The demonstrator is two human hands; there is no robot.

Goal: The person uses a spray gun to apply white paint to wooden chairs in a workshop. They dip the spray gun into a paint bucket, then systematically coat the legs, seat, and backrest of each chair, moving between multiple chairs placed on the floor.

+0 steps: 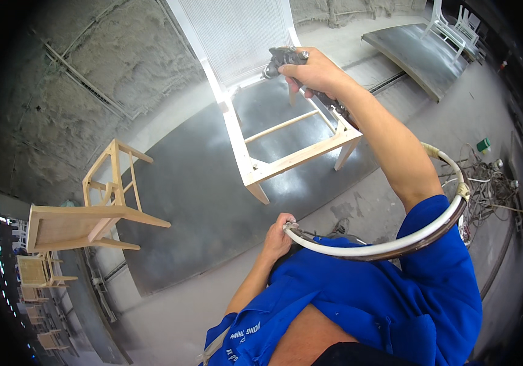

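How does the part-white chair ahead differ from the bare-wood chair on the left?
The part-white chair has a white back and a whitened side; the bare-wood chair shows pale wood wherever visible. The part-white chair stands farther right on the dark platform; the bare-wood chair is at its left end. Both have pale wooden legs in view.

White lettering [246, 331] stands on the blue shirt's [347, 290] left front.
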